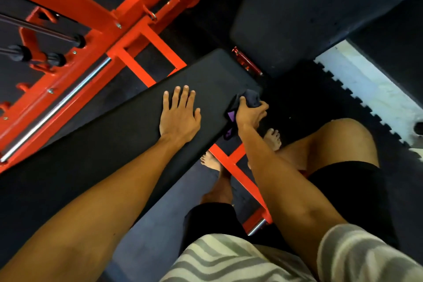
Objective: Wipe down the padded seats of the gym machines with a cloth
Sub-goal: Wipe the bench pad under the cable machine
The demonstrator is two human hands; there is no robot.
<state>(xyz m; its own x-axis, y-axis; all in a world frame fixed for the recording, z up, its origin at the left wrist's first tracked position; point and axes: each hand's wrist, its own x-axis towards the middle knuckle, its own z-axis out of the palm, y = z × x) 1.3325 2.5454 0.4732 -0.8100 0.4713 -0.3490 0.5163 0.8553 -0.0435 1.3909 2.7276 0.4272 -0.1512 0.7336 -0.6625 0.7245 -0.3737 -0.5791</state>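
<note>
Beside the red steel machine frame (pixel 128 36), a long black padded seat (pixel 114 139) runs diagonally across the view. On it the person's left hand (pixel 179 117) lies flat, fingers straight and spread. At the seat's right edge, the right hand (pixel 250 114) clutches a bunched dark cloth (pixel 250 98) with purple trim.

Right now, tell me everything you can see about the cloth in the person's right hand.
The cloth is dark, near navy, with purple patches showing lower down. It looks soft and is crumpled into a bunch, not spread flat. The right hand grips the bunch, and a loose tail hangs beside the wrist. It sits at the right edge of the black padded seat, close to the far corner. The hand hides its full shape.
</note>
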